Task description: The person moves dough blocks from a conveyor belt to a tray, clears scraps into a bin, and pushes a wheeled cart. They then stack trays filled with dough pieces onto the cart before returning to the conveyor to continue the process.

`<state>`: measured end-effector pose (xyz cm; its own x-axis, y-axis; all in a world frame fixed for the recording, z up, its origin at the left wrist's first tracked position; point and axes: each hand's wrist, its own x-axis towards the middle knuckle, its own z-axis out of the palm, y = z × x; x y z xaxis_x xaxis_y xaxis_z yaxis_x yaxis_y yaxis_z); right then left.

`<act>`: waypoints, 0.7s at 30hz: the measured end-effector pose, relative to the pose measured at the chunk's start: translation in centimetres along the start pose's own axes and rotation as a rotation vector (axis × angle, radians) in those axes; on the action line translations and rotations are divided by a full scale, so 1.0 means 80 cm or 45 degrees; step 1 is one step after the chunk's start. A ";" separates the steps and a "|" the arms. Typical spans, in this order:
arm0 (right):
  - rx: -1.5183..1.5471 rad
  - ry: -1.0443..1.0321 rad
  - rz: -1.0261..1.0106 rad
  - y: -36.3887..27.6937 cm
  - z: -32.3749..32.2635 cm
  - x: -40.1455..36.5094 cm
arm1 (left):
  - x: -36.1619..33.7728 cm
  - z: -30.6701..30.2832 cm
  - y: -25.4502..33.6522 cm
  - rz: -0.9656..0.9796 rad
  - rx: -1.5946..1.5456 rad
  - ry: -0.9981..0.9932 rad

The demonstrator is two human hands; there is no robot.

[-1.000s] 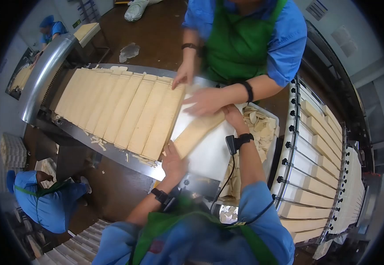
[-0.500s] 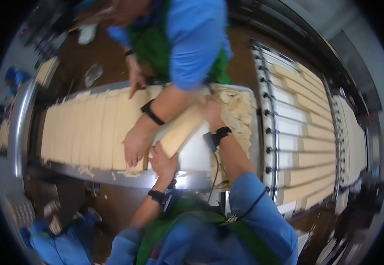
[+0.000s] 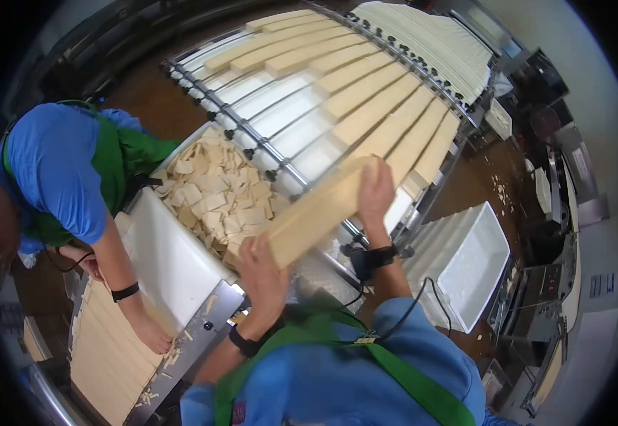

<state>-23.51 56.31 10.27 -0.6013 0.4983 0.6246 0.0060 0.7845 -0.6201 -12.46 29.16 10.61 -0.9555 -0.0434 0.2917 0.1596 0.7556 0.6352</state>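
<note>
Left hand (image 3: 264, 278) and right hand (image 3: 376, 195) clasp the stack (image 3: 317, 211) by its ends; slackening fingers could let its middle sag between them.

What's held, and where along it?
A long pale slab: the left hand grips its near end, the right hand its far end.

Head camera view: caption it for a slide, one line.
Left hand and right hand grip a long pale slab near a heap of broken pieces and a divided rack.
</note>
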 end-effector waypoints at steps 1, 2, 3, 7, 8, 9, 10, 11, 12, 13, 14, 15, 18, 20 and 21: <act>-0.043 0.047 0.086 0.030 -0.028 0.011 | 0.003 -0.002 0.035 -0.008 -0.102 -0.211; -0.041 0.079 0.180 0.071 -0.048 0.017 | -0.001 0.000 0.062 -0.016 -0.201 -0.417; -0.025 0.076 0.282 0.084 -0.074 0.022 | -0.006 0.005 0.085 -0.009 -0.201 -0.424; -0.077 -0.084 0.469 0.170 -0.120 0.022 | -0.027 0.029 0.132 0.122 -0.298 -0.824; -0.097 -0.185 0.500 0.184 -0.125 0.020 | -0.032 0.035 0.135 0.128 -0.395 -0.919; -0.094 -0.183 0.507 0.191 -0.127 0.020 | -0.035 0.042 0.139 0.135 -0.487 -1.010; -0.177 -0.299 0.480 0.198 -0.126 0.021 | -0.036 0.047 0.143 0.137 -0.478 -1.012; -0.257 -0.417 0.450 0.204 -0.122 0.023 | -0.036 0.052 0.145 0.170 -0.502 -1.026; -0.289 -0.446 0.384 0.207 -0.118 0.027 | -0.033 0.053 0.147 0.201 -0.522 -1.042; -0.280 -0.448 0.393 0.210 -0.115 0.034 | -0.029 0.054 0.150 0.199 -0.510 -1.046; -0.545 -0.630 0.249 0.213 -0.112 0.042 | -0.022 0.055 0.153 0.158 -0.544 -1.122; -0.810 -0.805 0.094 0.220 -0.111 0.046 | -0.016 0.055 0.156 0.119 -0.581 -1.195; -0.911 -0.683 -0.038 0.235 -0.105 0.045 | -0.010 0.063 0.162 0.113 -0.600 -1.212; -0.905 -0.683 -0.013 0.242 -0.104 0.044 | -0.011 0.065 0.169 0.053 -0.637 -1.202; -0.903 -0.683 0.010 0.236 -0.106 0.046 | -0.012 0.066 0.171 -0.006 -0.677 -1.191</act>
<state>-18.81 76.10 4.89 -0.8915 0.4042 0.2047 0.3980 0.9145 -0.0726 -10.70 43.01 15.28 -0.7311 0.6421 -0.2308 0.0274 0.3657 0.9303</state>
